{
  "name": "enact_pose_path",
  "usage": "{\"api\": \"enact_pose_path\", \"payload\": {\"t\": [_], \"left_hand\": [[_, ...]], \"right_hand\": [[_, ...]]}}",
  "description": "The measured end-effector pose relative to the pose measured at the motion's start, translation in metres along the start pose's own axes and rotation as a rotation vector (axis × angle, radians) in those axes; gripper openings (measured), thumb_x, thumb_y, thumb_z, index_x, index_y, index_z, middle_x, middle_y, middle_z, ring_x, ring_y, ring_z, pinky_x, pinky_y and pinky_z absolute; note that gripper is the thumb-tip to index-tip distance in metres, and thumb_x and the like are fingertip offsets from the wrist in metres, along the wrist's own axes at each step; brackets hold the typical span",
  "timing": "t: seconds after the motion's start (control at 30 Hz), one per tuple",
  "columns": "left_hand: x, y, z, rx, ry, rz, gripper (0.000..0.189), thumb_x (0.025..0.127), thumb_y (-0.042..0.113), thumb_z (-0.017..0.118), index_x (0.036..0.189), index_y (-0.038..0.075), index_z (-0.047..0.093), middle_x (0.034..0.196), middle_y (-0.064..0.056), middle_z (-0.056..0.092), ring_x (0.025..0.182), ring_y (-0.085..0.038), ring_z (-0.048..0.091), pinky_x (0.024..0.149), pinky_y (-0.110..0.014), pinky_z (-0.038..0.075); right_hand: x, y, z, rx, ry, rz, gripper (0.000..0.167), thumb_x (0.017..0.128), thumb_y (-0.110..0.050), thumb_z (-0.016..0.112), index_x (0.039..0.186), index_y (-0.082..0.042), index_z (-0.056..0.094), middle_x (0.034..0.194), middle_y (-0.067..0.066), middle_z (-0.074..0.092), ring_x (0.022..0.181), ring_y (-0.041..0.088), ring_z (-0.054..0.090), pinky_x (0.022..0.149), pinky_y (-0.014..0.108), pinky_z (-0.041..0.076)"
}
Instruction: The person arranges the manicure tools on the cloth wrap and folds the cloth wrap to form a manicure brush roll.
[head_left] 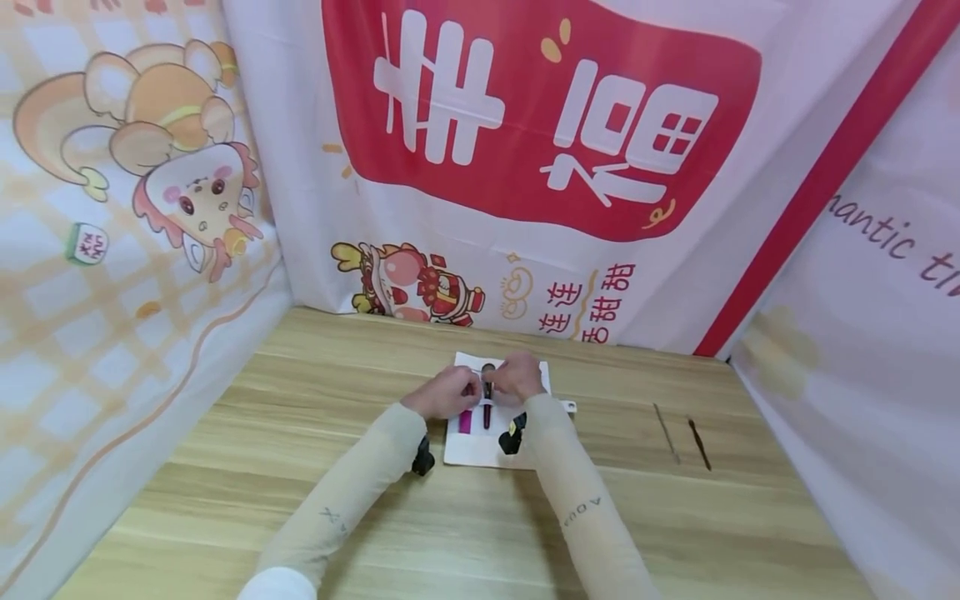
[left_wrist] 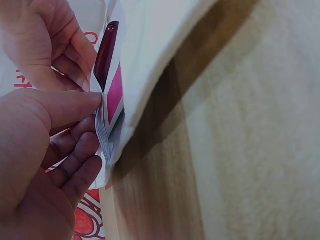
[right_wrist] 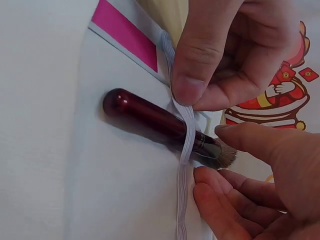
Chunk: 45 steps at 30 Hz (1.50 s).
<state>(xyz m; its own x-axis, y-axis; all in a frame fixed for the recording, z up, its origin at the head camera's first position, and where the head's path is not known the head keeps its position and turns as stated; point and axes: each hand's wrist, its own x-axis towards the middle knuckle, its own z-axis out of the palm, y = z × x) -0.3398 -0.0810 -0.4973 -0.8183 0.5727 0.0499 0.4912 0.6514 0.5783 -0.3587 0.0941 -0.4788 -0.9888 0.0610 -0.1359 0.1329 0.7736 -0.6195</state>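
Observation:
A makeup brush (right_wrist: 145, 115) with a glossy dark red handle lies on a white sheet (head_left: 472, 452). A white elastic band (right_wrist: 187, 135) crosses over the brush near its metal collar. My left hand (head_left: 452, 392) pinches the band beside the brush, thumb on top, as the left wrist view (left_wrist: 45, 135) also shows. On the bristle side of the band, my right hand (right_wrist: 265, 185) has its thumb and fingertips at either side of the brush head. A pink rectangular piece with a pale border (right_wrist: 127, 35) lies next to the brush, one end at the band.
Two thin tools, a greyish one (head_left: 666, 433) and a dark one (head_left: 700, 444), lie on the wooden table (head_left: 337, 533) to the right. A white tab with a hole (head_left: 570, 407) sticks out past the sheet's right edge. Printed fabric walls (head_left: 300, 167) stand around the table.

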Motion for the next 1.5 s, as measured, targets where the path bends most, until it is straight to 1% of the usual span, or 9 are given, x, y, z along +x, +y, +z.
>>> {"api": "enact_pose_path", "payload": {"t": [0.1,0.4,0.57,0.7,0.9,1.1,1.23,1.4,1.5], "left_hand": [[0.002,0.002,0.005,0.000,-0.005,0.007,0.011,0.098,0.004,0.067,0.090,0.009,0.072,0.089,-0.001,0.066,0.083,-0.013,0.059,0.082,-0.032,0.052],[0.000,0.002,0.003,0.001,0.015,0.018,0.012,0.097,0.001,0.067,0.088,0.007,0.072,0.086,-0.002,0.067,0.084,-0.014,0.059,0.087,-0.036,0.052],[-0.002,0.002,0.000,0.003,0.013,0.006,0.012,0.098,0.003,0.067,0.089,0.008,0.072,0.089,-0.002,0.068,0.086,-0.015,0.059,0.087,-0.036,0.052],[-0.002,0.002,-0.001,0.005,0.013,-0.003,0.011,0.098,0.004,0.068,0.090,0.008,0.073,0.090,-0.002,0.068,0.086,-0.015,0.059,0.087,-0.036,0.052],[0.000,-0.001,0.001,0.028,0.029,0.027,0.011,0.098,0.003,0.068,0.089,0.009,0.073,0.090,-0.002,0.069,0.087,-0.015,0.060,0.089,-0.037,0.053],[0.002,-0.001,0.002,0.033,0.004,-0.003,0.010,0.100,0.007,0.068,0.093,0.010,0.074,0.095,-0.001,0.070,0.090,-0.015,0.060,0.091,-0.038,0.054],[0.002,-0.001,0.001,0.018,-0.005,-0.021,0.009,0.099,0.007,0.069,0.092,0.010,0.074,0.095,-0.001,0.070,0.090,-0.015,0.060,0.090,-0.038,0.053],[0.003,0.000,-0.003,0.001,-0.010,-0.060,0.009,0.098,0.008,0.070,0.092,0.012,0.074,0.094,0.001,0.069,0.089,-0.014,0.061,0.087,-0.033,0.053],[0.006,0.003,-0.004,0.001,-0.010,-0.060,0.007,0.098,0.008,0.070,0.095,0.013,0.075,0.097,0.001,0.070,0.090,-0.014,0.061,0.087,-0.032,0.054]], "right_hand": [[0.003,0.005,-0.001,-0.040,0.014,-0.008,0.030,0.088,-0.034,0.083,0.075,-0.007,0.082,0.069,0.003,0.076,0.068,0.016,0.062,0.062,0.025,0.043],[0.015,0.009,0.006,0.151,-0.009,0.034,0.019,0.086,-0.022,0.086,0.075,-0.008,0.080,0.065,0.002,0.073,0.059,0.013,0.059,0.055,0.025,0.045],[0.007,0.008,0.005,0.153,0.007,0.031,0.017,0.085,-0.024,0.086,0.080,-0.009,0.082,0.070,0.002,0.075,0.064,0.014,0.064,0.058,0.025,0.048],[-0.003,0.008,0.003,0.146,-0.018,0.025,0.018,0.084,-0.026,0.084,0.082,-0.009,0.082,0.072,0.002,0.076,0.069,0.016,0.066,0.061,0.026,0.049],[-0.010,0.009,0.002,0.088,-0.039,0.003,0.021,0.084,-0.029,0.083,0.073,-0.011,0.078,0.064,0.000,0.072,0.067,0.015,0.064,0.060,0.026,0.046],[-0.008,0.006,-0.004,-0.015,-0.115,-0.059,0.027,0.088,-0.024,0.078,0.067,-0.008,0.076,0.060,0.002,0.071,0.055,0.013,0.057,0.052,0.025,0.040],[-0.008,0.004,-0.013,-0.031,-0.170,-0.066,0.027,0.092,-0.027,0.079,0.075,-0.005,0.079,0.071,0.009,0.077,0.057,0.013,0.058,0.055,0.025,0.040],[-0.009,0.015,-0.035,-0.094,-0.135,-0.107,0.025,0.094,-0.032,0.078,0.092,-0.007,0.080,0.083,0.008,0.079,0.072,0.017,0.065,0.066,0.029,0.047],[-0.009,0.033,-0.056,-0.124,-0.120,-0.128,0.024,0.094,-0.032,0.077,0.095,-0.008,0.078,0.081,0.002,0.076,0.075,0.016,0.065,0.067,0.029,0.050]]}}
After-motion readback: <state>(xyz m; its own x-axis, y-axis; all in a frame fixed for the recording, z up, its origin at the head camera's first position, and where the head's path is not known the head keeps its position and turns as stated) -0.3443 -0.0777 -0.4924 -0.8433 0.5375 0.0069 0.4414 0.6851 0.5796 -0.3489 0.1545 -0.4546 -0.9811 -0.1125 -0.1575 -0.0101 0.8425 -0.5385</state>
